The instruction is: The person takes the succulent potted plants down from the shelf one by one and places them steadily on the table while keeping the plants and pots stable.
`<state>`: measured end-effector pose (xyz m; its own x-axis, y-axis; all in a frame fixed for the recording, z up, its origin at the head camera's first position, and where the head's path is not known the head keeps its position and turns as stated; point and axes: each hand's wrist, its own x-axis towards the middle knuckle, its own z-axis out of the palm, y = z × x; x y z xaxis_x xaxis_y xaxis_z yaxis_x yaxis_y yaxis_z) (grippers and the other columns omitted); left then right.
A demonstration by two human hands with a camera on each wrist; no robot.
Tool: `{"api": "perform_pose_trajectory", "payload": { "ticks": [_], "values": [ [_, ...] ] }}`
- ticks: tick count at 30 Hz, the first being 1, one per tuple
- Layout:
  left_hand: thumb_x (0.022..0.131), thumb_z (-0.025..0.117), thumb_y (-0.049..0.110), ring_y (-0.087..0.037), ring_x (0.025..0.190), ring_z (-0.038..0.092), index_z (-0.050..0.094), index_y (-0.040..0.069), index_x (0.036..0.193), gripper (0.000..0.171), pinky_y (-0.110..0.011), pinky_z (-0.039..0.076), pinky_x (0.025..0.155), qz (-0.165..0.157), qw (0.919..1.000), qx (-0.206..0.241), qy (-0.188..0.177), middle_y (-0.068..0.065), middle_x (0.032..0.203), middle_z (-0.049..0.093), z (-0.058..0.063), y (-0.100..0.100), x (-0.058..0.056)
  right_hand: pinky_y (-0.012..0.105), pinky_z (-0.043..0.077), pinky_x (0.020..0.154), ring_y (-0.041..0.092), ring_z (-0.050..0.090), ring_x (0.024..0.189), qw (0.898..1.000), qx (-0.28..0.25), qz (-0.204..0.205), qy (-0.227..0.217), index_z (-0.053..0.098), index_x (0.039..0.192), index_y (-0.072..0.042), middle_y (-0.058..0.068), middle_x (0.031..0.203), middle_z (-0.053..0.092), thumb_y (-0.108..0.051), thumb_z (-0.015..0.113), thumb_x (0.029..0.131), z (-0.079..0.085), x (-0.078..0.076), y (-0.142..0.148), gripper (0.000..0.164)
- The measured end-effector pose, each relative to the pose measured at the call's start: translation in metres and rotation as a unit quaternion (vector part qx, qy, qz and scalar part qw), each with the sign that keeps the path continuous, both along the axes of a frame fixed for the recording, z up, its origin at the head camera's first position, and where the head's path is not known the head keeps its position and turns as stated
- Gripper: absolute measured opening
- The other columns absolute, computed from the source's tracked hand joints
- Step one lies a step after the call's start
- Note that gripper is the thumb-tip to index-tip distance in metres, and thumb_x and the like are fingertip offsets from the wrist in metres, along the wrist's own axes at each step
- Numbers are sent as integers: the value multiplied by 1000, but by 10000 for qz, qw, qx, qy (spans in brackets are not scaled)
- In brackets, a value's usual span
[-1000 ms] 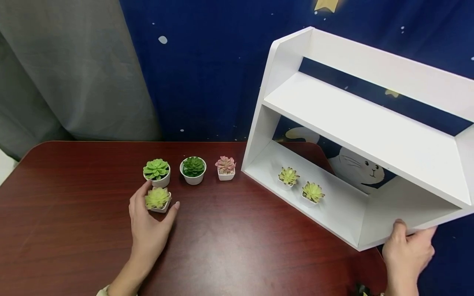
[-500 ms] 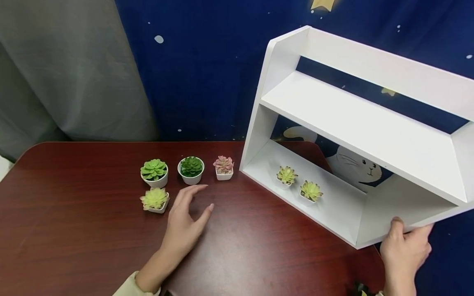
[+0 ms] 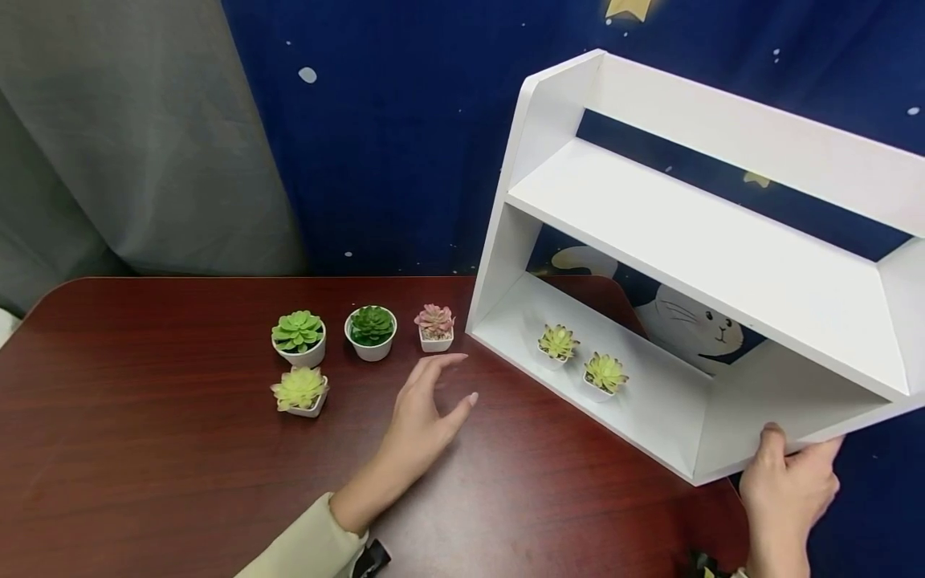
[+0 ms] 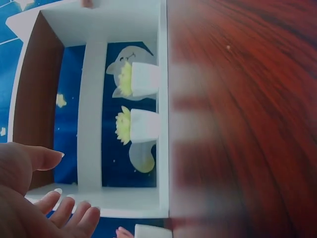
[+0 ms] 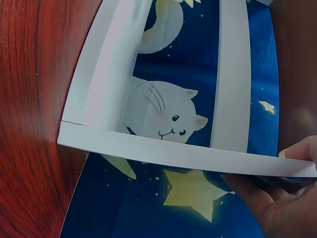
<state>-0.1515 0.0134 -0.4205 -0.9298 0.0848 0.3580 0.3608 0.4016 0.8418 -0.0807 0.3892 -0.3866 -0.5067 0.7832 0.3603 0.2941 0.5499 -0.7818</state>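
Observation:
My left hand (image 3: 426, 417) hovers over the table with thumb and fingers spread apart, nothing between them. Just beyond its fingertips stands a pink succulent in a square white pot (image 3: 435, 327). My right hand (image 3: 791, 482) grips the near side panel of a white two-tier shelf (image 3: 694, 217), thumb inside and fingers outside; the right wrist view shows the panel's edge (image 5: 188, 161) between them. Two yellow-green potted succulents, one farther left (image 3: 556, 345) and one nearer (image 3: 605, 375), stand on the lower board; both pots also show in the left wrist view.
Left on the table (image 3: 144, 449) are a bright green succulent (image 3: 299, 337), a dark green one (image 3: 371, 331) in round white pots, and a pale green one (image 3: 300, 391) in a square pot. Behind hang a grey curtain (image 3: 144, 144) and a blue starry one (image 3: 405, 144).
My left hand has moved away from the pale green succulent, rightward across the table toward the pink one. The plants stay where they were, and my right hand keeps its grip on the shelf.

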Motion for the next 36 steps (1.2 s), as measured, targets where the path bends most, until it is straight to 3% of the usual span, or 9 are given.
{"api": "perform_pose_trajectory", "payload": {
  "ticks": [8, 11, 20, 36],
  "values": [
    [85, 79, 11, -31, 118, 66, 61, 8, 131, 49, -43, 56, 100, -320, 9955, 497, -743, -9, 130, 64, -3, 25, -11, 66, 29, 93, 64, 49, 115, 10000, 54, 2, -5, 43, 146, -9, 43, 124, 58, -23, 46, 94, 1, 0, -1, 54],
    [85, 79, 12, -31, 118, 66, 61, 8, 131, 50, -43, 56, 99, -354, 9941, 548, -862, -8, 130, 64, -3, 32, -14, 67, 29, 92, 64, 49, 114, 10000, 55, 11, -21, 43, 146, -10, 43, 123, 58, -24, 46, 94, 1, -1, -2, 54],
    [85, 77, 10, -34, 115, 64, 59, 2, 131, 50, -44, 56, 97, -554, 9917, 648, -961, -17, 128, 62, -7, 54, -26, 67, 29, 95, 64, 48, 118, 10000, 21, 0, -44, 43, 145, -8, 42, 126, 58, -23, 46, 94, 0, -1, -2, 54],
    [81, 82, 15, -29, 117, 62, 55, 3, 137, 64, -42, 51, 101, -272, 9937, 373, -1021, -14, 132, 61, -24, 92, -49, 65, 29, 95, 63, 49, 118, 10000, 3, -36, -11, 44, 144, -8, 40, 126, 59, -22, 47, 94, -2, 0, 0, 52]
  ]
}}
